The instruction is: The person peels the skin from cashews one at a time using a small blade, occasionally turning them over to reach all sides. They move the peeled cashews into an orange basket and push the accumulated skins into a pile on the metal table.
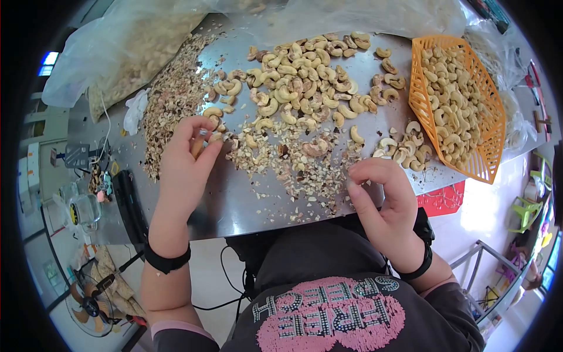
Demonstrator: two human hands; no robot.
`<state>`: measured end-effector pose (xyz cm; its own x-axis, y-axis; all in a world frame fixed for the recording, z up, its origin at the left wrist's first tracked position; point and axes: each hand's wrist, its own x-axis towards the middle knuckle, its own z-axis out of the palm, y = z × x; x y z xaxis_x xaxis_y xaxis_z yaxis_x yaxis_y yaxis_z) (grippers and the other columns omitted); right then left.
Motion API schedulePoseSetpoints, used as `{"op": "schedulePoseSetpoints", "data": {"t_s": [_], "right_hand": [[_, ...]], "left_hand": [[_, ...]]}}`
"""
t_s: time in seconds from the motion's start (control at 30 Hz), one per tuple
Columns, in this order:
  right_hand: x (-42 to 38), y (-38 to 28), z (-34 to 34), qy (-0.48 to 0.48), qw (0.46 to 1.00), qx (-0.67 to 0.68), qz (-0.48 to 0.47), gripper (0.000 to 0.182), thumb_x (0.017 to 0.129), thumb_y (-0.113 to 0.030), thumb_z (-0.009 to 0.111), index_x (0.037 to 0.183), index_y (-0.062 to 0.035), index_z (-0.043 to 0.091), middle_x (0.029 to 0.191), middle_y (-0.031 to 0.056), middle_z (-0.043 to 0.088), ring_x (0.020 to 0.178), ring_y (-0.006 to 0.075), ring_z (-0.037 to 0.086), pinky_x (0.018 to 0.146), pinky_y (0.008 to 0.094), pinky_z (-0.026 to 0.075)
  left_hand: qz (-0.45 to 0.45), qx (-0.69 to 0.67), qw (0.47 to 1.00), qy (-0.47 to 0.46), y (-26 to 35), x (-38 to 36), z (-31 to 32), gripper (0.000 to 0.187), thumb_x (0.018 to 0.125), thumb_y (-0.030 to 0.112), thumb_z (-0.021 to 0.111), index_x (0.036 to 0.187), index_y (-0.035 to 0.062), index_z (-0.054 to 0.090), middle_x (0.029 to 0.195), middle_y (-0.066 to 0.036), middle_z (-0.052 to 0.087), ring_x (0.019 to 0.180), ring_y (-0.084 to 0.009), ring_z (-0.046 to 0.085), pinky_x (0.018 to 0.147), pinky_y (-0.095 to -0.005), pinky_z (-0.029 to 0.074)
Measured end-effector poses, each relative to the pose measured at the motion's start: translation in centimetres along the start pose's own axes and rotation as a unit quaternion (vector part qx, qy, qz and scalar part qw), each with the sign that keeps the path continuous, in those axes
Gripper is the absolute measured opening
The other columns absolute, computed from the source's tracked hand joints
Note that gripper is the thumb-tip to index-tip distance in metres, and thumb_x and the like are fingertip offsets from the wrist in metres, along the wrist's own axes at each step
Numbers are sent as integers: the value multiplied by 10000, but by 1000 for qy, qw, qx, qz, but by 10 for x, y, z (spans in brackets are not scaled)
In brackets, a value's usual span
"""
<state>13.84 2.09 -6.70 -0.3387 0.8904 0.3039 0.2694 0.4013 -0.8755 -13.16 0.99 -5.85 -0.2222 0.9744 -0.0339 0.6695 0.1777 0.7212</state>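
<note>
My left hand (186,167) is closed, thumb and fingers curled around a brownish cashew (197,148), partly hidden by the fingers. Just past its fingertips lie a few loose cashews (213,111). My right hand (384,202) hovers at the near edge of the scraps, thumb and forefinger bent and apart with nothing visible between them. Ahead is a large pile of cashews (305,76), some with patches of brown skin. Small broken bits and skins (293,164) are strewn between my hands. A small group of pale cashews (410,149) sits beyond my right hand.
An orange plastic basket (415,88) full of cashews stands at the right of the metal table (234,202). A heap of skins (167,114) spreads along the left, beside a clear bag of nuts (138,50). More plastic sheeting (363,20) lies at the back.
</note>
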Motion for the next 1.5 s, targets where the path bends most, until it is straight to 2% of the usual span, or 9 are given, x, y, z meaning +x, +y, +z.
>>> {"op": "schedulePoseSetpoints", "data": {"t_s": [0.03, 0.1, 0.2, 0.33, 0.6, 1.07, 1.17, 1.23, 1.5], "right_hand": [[0, 0, 1, 1, 1000, 0, 0, 164, 693, 17, 598, 846, -27, 561, 834, 85, 565, 753, 213, 551, 669, 283, 419], [-2, -1, 3, -5, 999, 36, 28, 163, 694, 19, 596, 847, -24, 560, 811, 82, 565, 710, 197, 560, 645, 277, 424], [-3, -3, 7, -14, 997, 68, 37, 166, 696, 16, 597, 853, -22, 560, 791, 81, 563, 674, 181, 565, 619, 265, 429], [0, -7, 10, -41, 993, 105, 44, 172, 697, 7, 605, 861, -19, 560, 783, 81, 563, 664, 171, 566, 600, 252, 435], [-1, -16, 16, -75, 976, 188, 77, 196, 706, -24, 630, 884, -15, 549, 806, 71, 568, 645, 143, 558, 583, 242, 445], [-8, -6, 20, -75, 965, 228, 101, 122, 746, -40, 612, 850, -20, 551, 810, 45, 549, 689, 119, 534, 616, 231, 434], [-7, -10, 20, -62, 926, 332, 166, 113, 775, -48, 590, 868, -15, 535, 820, 36, 549, 734, 103, 534, 653, 223, 439], [-4, -14, 18, -71, 845, 467, 249, 122, 793, -48, 573, 891, -11, 512, 839, 29, 547, 768, 84, 534, 680, 208, 440], [1, -14, 10, -110, 795, 504, 320, 149, 786, -59, 589, 909, -11, 520, 846, 41, 564, 723, 71, 521, 633, 190, 425]], "left_hand": [[1, 0, 1000, -1, 3, 0, -2, 216, 744, 44, 566, 950, 57, 500, 864, -78, 563, 722, -136, 525, 633, -266, 426], [-138, -190, 971, -51, 15, -2, -5, 159, 775, 68, 558, 924, 64, 502, 838, -61, 579, 595, -46, 465, 508, -187, 379], [-180, -287, 937, -89, 37, -8, -2, 124, 801, 82, 540, 912, 60, 491, 785, -60, 590, 485, -6, 395, 421, -134, 303], [-172, -328, 921, -123, 53, -20, 10, 129, 803, 71, 521, 918, 50, 466, 753, -79, 586, 425, -21, 378, 394, -132, 297], [-152, -416, 876, -193, 75, -39, 28, 122, 805, 46, 551, 897, 51, 472, 748, -48, 585, 533, -11, 441, 453, -141, 351], [-114, -385, 896, -192, 74, -48, 41, 97, 805, 81, 573, 851, 31, 504, 763, 13, 519, 622, -5, 437, 555, -140, 367], [-103, -378, 897, -203, 73, -49, 41, 119, 836, 129, 537, 895, 34, 495, 787, 7, 519, 612, -5, 419, 538, -143, 350], [-100, -382, 896, -203, 71, -50, 40, 146, 853, 162, 514, 923, 37, 488, 799, 3, 518, 604, -7, 410, 529, -145, 340], [-31, -352, 904, -242, 66, -52, 37, 286, 898, 271, 400, 1050, 34, 449, 831, -37, 506, 704, -65, 491, 556, -174, 363]]}}
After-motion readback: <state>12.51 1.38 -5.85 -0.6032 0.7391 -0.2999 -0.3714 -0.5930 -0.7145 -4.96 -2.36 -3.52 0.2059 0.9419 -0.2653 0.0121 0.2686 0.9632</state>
